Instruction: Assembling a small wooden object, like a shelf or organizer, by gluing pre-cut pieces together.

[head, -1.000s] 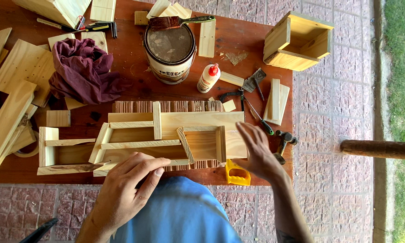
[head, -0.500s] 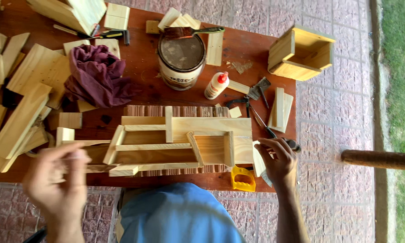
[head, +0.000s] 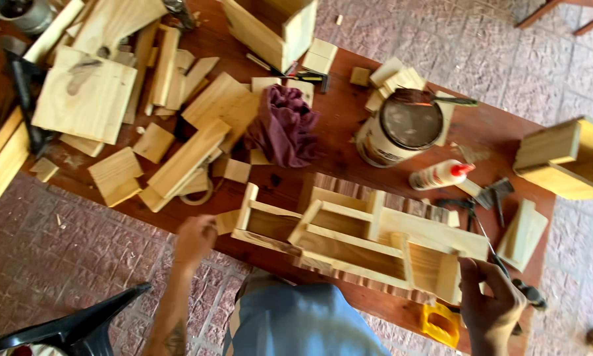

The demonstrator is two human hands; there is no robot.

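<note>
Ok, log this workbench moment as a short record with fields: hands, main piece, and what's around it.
left hand: at the table edge, touching a small wood block
right hand: gripping the right end of the wooden frame
frame: pale wood, open compartments, lying on the table
behind frame: can, glue bottle, purple rag
left of table: loose wood offcuts
</note>
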